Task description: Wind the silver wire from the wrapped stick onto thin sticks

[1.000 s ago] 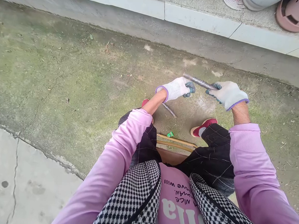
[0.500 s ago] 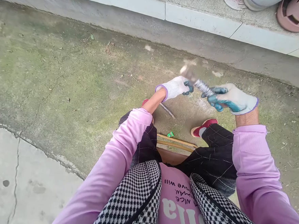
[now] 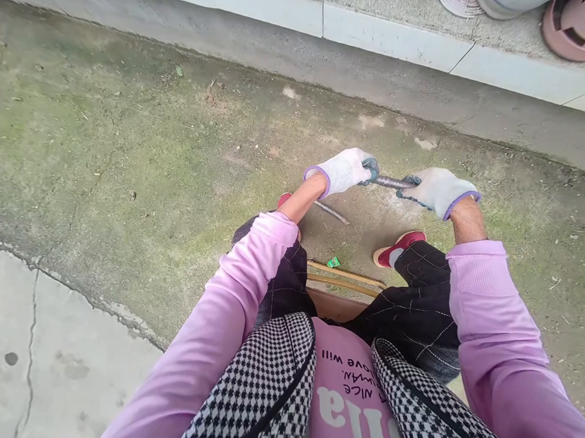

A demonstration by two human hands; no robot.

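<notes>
My left hand (image 3: 351,168), in a white knit glove with dark blue-grey coated fingers, is closed around one end of a grey, ridged stick (image 3: 389,182) that looks wound with wire. Closed fingers of my right hand (image 3: 437,190), gloved alike, grip the other end. The stick lies nearly level between both hands, above the ground; its ends are hidden in the gloves. Below my left wrist a second thin grey rod (image 3: 334,212) shows, partly covered by the forearm.
Red shoes (image 3: 399,248) stand on mossy concrete ground. Between my legs are yellowish wooden strips (image 3: 346,273) and a small green wrapper (image 3: 333,262). A raised tiled ledge (image 3: 395,38) runs across ahead, bearing a pink container (image 3: 581,32) and a woven round mat (image 3: 458,0).
My right hand has turned over and moved slightly left. The stick, tilted up with its pale end free before, now lies level between both hands. The lower rod's tip has shifted slightly.
</notes>
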